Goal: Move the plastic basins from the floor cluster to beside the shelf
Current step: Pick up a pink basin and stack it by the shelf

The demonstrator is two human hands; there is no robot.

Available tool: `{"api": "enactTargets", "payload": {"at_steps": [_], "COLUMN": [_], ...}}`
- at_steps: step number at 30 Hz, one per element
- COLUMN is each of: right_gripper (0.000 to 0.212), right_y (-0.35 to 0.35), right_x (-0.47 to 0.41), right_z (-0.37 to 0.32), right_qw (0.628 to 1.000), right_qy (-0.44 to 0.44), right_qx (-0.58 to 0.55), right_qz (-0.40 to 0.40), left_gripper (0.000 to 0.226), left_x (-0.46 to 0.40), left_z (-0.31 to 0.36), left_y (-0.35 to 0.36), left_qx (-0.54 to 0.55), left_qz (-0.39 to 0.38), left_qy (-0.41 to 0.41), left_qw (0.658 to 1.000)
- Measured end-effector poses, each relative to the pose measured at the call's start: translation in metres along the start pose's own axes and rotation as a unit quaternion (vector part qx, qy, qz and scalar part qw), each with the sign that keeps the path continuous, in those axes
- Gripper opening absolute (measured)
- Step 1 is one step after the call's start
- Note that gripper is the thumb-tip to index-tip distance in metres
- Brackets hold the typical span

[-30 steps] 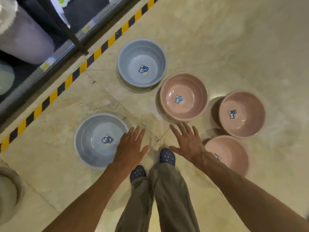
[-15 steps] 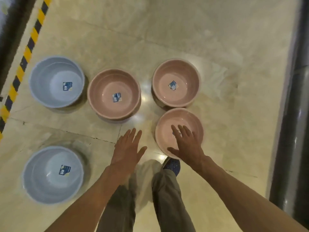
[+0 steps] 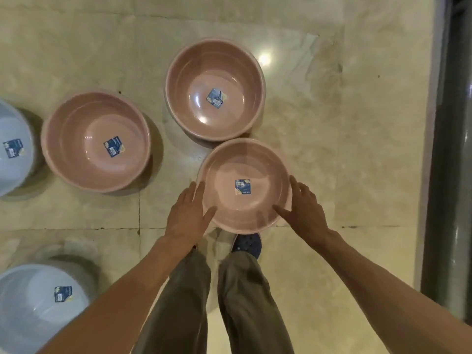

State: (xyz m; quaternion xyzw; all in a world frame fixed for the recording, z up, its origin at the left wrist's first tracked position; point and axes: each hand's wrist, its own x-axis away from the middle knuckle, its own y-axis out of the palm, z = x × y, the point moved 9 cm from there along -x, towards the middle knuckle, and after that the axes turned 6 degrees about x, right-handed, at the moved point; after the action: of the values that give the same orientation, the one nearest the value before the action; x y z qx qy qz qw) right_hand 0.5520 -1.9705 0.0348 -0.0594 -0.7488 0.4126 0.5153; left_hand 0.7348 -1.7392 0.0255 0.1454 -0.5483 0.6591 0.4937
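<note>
The nearest pink basin (image 3: 245,162) is right in front of my feet, with a blue sticker on its bottom. My left hand (image 3: 187,215) clasps its left rim and my right hand (image 3: 305,210) its right rim. Each thumb lies inside the basin and the fingers run along the outside. Its far edge overlaps a second pink basin (image 3: 214,72) behind it. A third pink basin (image 3: 95,118) sits to the left. One pale blue basin (image 3: 12,123) is cut off by the left edge and another (image 3: 30,323) sits at the bottom left.
A dark metal upright (image 3: 454,175) runs down the right side, past a raised floor strip. My legs and a dark blue shoe (image 3: 246,245) are just below the held basin. The beige tiled floor (image 3: 344,123) stretches between the basins and the upright.
The view has swung right and closer to the floor. Both hands went from hovering above the floor to either side of the nearest pink basin and closed on its rim.
</note>
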Motion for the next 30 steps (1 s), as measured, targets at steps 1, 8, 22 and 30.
{"api": "enactTargets", "payload": {"at_steps": [1,8,22,30], "right_gripper": [0.102,0.104,0.089,0.083], "right_y": [0.011,0.079,0.072,-0.016], "right_x": [-0.012,-0.076,-0.052,-0.009], "right_z": [0.008,0.051,0.035,-0.038], "right_qw": [1.0,0.99,0.983,0.988], "right_qy": [0.012,0.085,0.069,-0.016], "right_qx": [-0.02,-0.111,-0.168,-0.148], "right_qz": [-0.003,0.004,0.018,0.047], "left_gripper": [0.076,0.091,0.099,0.098], "left_x": [-0.012,-0.091,-0.065,0.004], "left_z": [-0.007,-0.04,-0.049,-0.057], "left_y": [0.008,0.052,0.032,-0.053], "left_qx": [0.012,0.015,0.132,0.208], "left_qz": [-0.001,0.024,0.063,0.13], "left_qy": [-0.01,-0.028,-0.03,-0.012], "left_qw": [1.0,0.999,0.989,0.969]}}
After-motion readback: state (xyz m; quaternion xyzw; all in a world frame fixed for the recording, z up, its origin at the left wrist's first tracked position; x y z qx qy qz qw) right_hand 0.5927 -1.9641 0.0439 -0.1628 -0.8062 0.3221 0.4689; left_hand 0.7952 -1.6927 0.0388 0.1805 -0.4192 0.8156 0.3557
